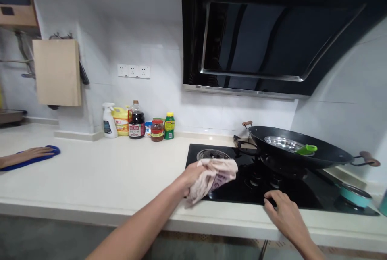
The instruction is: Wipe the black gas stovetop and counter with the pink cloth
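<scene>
My left hand grips a crumpled pale pink cloth with dark lettering on it. The cloth hangs over the left front part of the black glass gas stove, near the left burner. At the stove's front edge is my right hand, with thumb and fingers apart and nothing visible in it. Behind it, a large black wok with wooden handles stands on the stove. A metal strainer with a bright green handle lies inside the wok.
At far left, another person's hand lies on a blue cloth on the white counter. Several bottles, including soy sauce and a spray bottle, line the wall. A small teal pot sits right; the range hood overhangs.
</scene>
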Demonstrator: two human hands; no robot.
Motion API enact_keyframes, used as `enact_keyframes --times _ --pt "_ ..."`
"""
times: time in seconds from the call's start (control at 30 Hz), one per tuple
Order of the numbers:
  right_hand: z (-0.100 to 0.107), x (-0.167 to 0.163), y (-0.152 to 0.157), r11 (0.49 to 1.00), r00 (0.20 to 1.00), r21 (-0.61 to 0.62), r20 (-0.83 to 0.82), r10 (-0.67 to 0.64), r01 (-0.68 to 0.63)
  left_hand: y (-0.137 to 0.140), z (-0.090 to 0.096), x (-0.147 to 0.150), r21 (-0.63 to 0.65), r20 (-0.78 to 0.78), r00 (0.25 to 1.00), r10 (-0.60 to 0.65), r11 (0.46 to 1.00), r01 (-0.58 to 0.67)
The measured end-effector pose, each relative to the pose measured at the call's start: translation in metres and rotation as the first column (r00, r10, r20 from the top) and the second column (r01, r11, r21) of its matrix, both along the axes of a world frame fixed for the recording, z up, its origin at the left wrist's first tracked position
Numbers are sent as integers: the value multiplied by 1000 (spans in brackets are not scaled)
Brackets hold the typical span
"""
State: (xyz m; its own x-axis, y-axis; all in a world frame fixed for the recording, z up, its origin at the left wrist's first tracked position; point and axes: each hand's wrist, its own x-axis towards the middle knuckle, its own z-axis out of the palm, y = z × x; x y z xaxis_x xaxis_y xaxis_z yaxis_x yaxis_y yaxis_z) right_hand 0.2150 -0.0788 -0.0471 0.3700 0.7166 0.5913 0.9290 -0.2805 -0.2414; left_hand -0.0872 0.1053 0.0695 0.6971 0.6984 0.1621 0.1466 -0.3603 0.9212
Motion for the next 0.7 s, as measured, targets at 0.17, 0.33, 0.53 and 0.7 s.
enact_keyframes --times 0.17,0.33,0.53,0.7 --pt "-2 2 -1 1000 1000 11 -29 1 0 57 -7 -8 25 -132 986 97 995 -94" --pt "1 2 3 995 996 98 -85 -9 17 101 -22 -48 162 -191 940 284 953 -255" --pt "70 -91 41 960 956 69 -97 277 -271 133 -32 -71 228 -227 918 325 934 -274" --pt "110 -188 97 815 870 -321 -279 406 -483 154 -36 -61 256 -242 921 305 936 -242"
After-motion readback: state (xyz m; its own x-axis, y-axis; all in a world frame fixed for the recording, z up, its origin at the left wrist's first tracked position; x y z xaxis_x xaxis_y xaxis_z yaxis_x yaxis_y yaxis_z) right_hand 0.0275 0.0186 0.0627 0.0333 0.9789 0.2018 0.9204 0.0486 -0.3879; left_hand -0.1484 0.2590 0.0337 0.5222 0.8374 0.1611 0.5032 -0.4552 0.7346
